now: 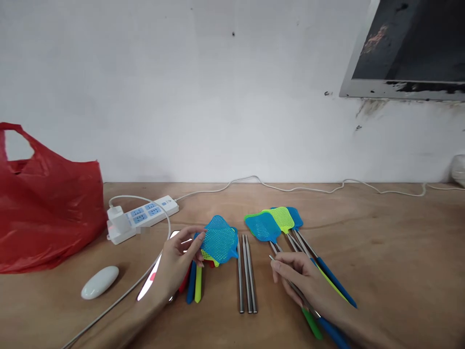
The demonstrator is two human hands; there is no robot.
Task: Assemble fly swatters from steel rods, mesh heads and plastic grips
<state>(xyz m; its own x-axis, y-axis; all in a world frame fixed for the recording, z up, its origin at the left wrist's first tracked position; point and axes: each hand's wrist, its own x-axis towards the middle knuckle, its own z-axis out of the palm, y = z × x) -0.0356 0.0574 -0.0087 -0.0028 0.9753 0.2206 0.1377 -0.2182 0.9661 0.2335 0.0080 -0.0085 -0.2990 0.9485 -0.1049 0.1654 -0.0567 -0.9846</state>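
Note:
My left hand [181, 257] pinches the edge of a blue fly swatter head [220, 240] between thumb and fingers. More heads lie under or beside it, one of them yellow-green [209, 258]. Wrapped round a thin metal rod with a blue handle [332, 334] is my right hand [305, 276]; the rod's bare tip points toward the left. Between the hands, three loose metal rods [248, 276] lie side by side. Behind my right hand rest several fly swatters with heads on, including a blue one [263, 227] and a yellow-green one [282, 219].
Loose blue [191, 286] and yellow-green [198, 286] handles lie by my left wrist. A phone [148, 281] is partly under that arm. Farther left are a white mouse [100, 282], a power strip [145, 217] with a cable, and a red plastic bag [51, 208]. A wall [218, 97] stands behind.

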